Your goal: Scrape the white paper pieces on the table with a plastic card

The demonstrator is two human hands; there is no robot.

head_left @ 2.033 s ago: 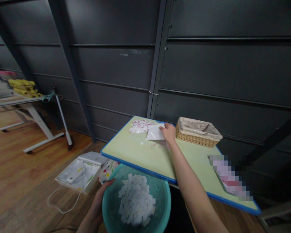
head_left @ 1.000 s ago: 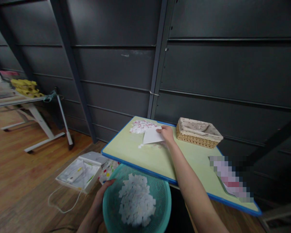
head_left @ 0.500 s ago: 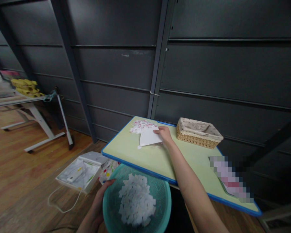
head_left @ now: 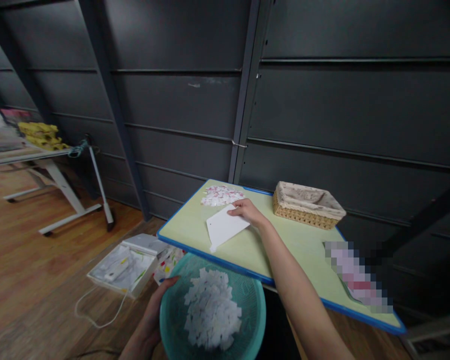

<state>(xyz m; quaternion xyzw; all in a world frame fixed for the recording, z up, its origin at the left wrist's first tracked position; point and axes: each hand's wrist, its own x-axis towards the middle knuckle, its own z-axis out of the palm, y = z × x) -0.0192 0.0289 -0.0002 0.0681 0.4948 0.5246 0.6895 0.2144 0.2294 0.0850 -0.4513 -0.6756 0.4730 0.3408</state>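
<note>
My right hand (head_left: 245, 210) grips a white card (head_left: 224, 229) and holds it slanted on the pale green table (head_left: 303, 245), its lower corner near the table's front edge. A heap of small white and pink paper scraps (head_left: 221, 195) lies at the table's far corner, just behind the card. My left hand (head_left: 159, 305) holds the rim of a teal plastic basin (head_left: 251, 310) below the table's front edge. The basin holds a mound of white paper scraps (head_left: 212, 309).
A wicker basket (head_left: 307, 204) stands at the table's back right. A blurred-out sheet (head_left: 356, 275) lies at the right end. On the wooden floor to the left lie an open white box (head_left: 122, 265) with a cord and a white-legged table (head_left: 52, 170). Dark panelled walls close the back.
My right hand has dragged the white card from beside the far scrap heap towards the front edge of the table. The basin and my left hand have stayed put.
</note>
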